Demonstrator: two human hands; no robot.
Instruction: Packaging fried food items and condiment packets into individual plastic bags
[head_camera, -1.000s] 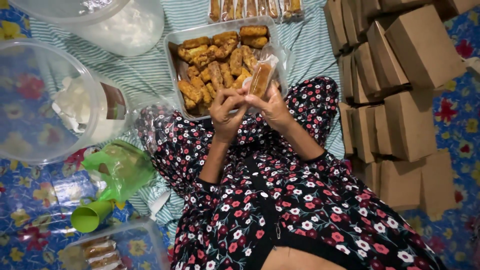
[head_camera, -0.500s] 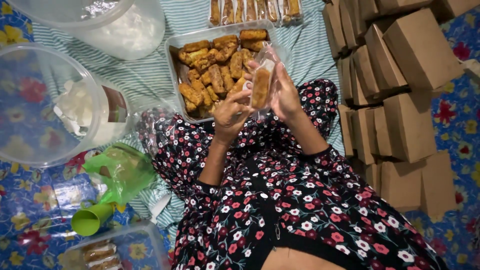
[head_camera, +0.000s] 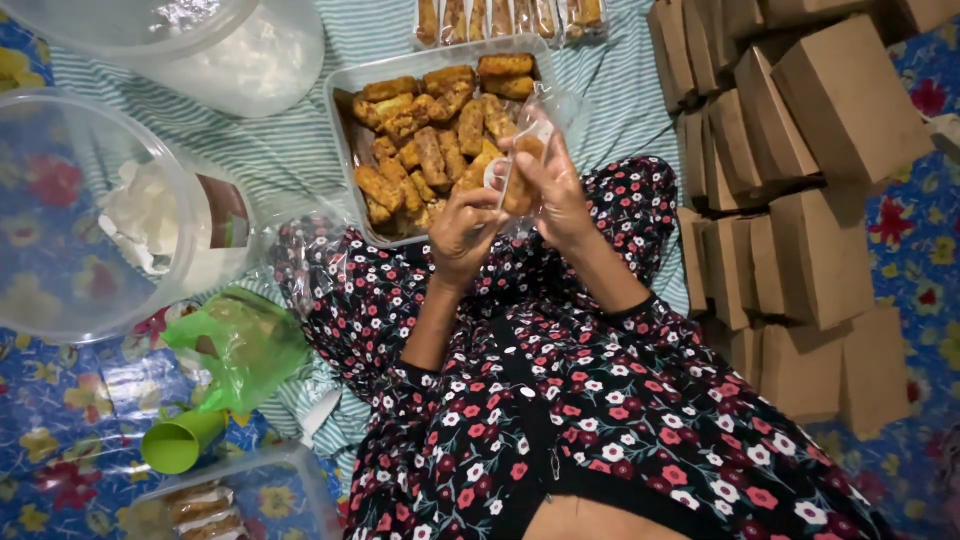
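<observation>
My left hand (head_camera: 462, 232) and my right hand (head_camera: 562, 190) meet over the near edge of a clear tray (head_camera: 340, 110) filled with several golden fried rolls (head_camera: 432, 150). Together they hold one fried roll inside a small clear plastic bag (head_camera: 520, 160), upright between the fingers. My left fingers pinch the bag's lower part; my right hand wraps its side. Floral sleeves cover both forearms.
Stacks of brown cardboard boxes (head_camera: 800, 180) stand at the right. Wrapped rolls (head_camera: 500, 18) lie beyond the tray. Large clear plastic tubs (head_camera: 90, 210) sit at the left, with a green plastic bag (head_camera: 240, 345), a green cup (head_camera: 180, 445) and a clear box of wrapped rolls (head_camera: 200, 505).
Both hands have turned the bagged roll more upright and shifted it slightly, the bag's mouth now nearer the tray. Nothing else has moved.
</observation>
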